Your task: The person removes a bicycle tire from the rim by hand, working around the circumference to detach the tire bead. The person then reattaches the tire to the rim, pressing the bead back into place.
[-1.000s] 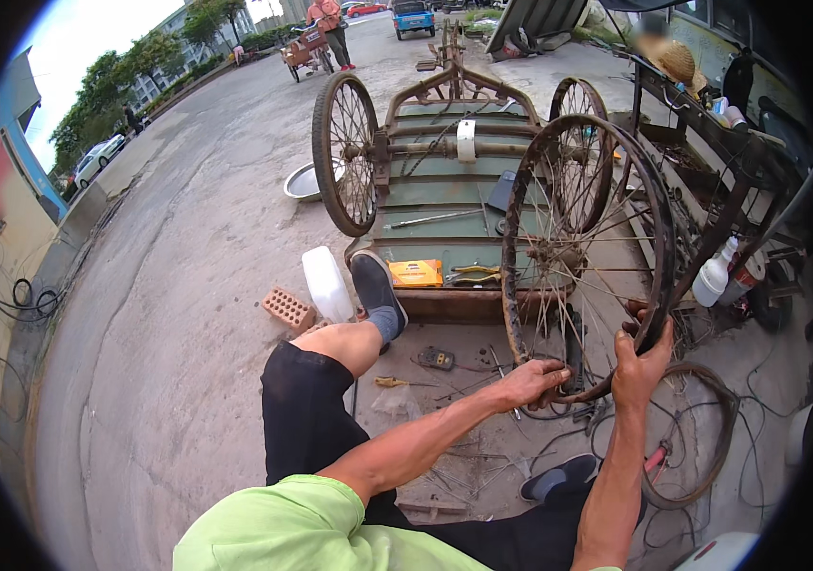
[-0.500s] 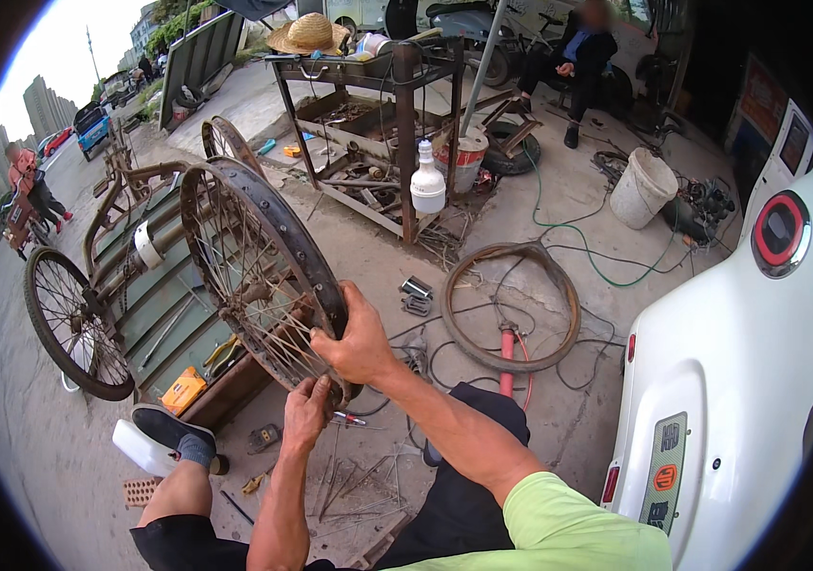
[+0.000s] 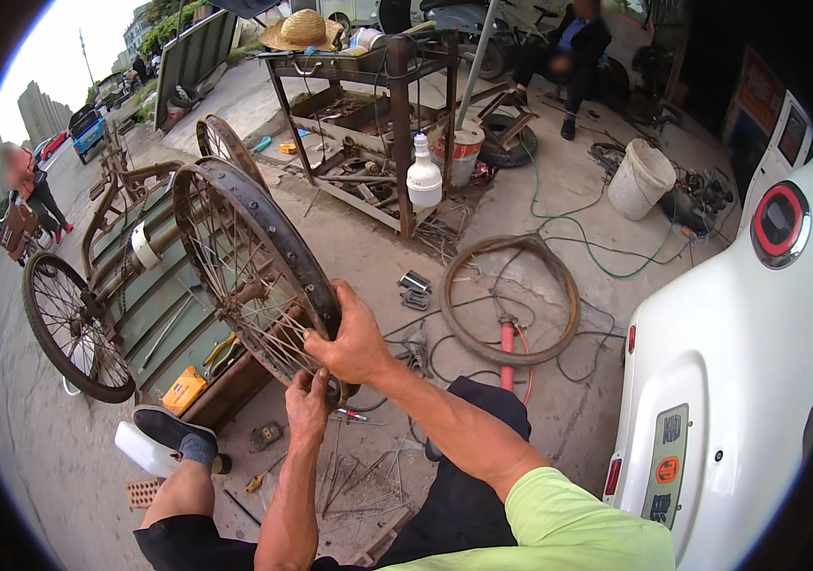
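Observation:
A rusty spoked wheel (image 3: 300, 259), its rim bare of a tyre, stands tilted in front of me. My right hand (image 3: 353, 341) is wrapped round the near right part of its rim, thumb on the spoke side. Just below, my left hand (image 3: 308, 407) pinches the bottom of the rim close to the spoke ends; what lies under its fingertips is hidden. Behind the wheel is an overturned cargo tricycle (image 3: 157, 297) with a green slatted bed. Pliers (image 3: 224, 354) and an orange box (image 3: 184, 390) lie on its edge.
Loose spokes (image 3: 363, 485) are strewn by my feet. A worn tyre (image 3: 566, 333) and a red pump (image 3: 507, 354) lie right of the wheel. A metal workbench (image 3: 404, 143) stands beyond, a white car (image 3: 701, 381) at right. Someone sits at the back; another person stands far left.
The view has shifted slightly. Both hands keep their hold on the wheel, which sits almost as before. The person at far left has come a little nearer the tricycle's front wheel.

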Demonstrator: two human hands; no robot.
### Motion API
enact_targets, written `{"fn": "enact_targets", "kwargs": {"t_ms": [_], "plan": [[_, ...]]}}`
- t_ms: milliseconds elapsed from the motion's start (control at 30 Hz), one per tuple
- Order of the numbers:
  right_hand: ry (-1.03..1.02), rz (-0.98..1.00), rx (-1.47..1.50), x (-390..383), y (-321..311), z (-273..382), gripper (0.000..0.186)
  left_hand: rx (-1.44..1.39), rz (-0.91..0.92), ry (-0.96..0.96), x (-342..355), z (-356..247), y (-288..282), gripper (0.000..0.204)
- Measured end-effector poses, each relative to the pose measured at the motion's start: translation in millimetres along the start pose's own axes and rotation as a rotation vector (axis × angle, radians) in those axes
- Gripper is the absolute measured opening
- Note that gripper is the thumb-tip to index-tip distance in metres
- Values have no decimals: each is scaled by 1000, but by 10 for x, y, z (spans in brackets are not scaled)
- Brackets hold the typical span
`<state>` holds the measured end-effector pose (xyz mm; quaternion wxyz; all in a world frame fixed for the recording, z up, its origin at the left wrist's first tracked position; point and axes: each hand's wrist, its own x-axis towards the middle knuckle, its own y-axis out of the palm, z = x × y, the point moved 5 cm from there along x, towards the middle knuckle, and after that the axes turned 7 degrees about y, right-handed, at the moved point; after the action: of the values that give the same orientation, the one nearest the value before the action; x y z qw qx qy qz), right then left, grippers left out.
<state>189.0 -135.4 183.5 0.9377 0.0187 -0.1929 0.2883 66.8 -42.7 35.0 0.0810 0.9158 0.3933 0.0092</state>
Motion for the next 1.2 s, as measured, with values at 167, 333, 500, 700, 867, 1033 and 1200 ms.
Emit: {"fn": "enact_targets", "kwargs": {"t_ms": [167, 333, 500, 700, 867, 1033, 1200], "plan": [[-14, 1, -33, -14, 0, 27, 45, 101, 61, -79, 122, 78, -65, 26], [-8, 10, 6, -23, -20, 42, 49, -25, 194, -227, 172, 85, -60, 22], [-23, 21, 26, -17, -51, 37, 48, -39, 288, -296, 237, 94, -52, 21], [66, 61, -28, -16, 98, 116, 41, -29, 370, -248, 184, 30, -175, 30], [65, 25, 105, -21, 57, 28, 42, -160, 584, -295, 109, 14, -218, 46], [20, 55, 76, -52, 127, 49, 45, -5, 530, -207, 107, 76, -287, 42], [-38, 54, 117, 11, 65, -46, 45, 294, 383, -64, 39, -178, -220, 50]]}}
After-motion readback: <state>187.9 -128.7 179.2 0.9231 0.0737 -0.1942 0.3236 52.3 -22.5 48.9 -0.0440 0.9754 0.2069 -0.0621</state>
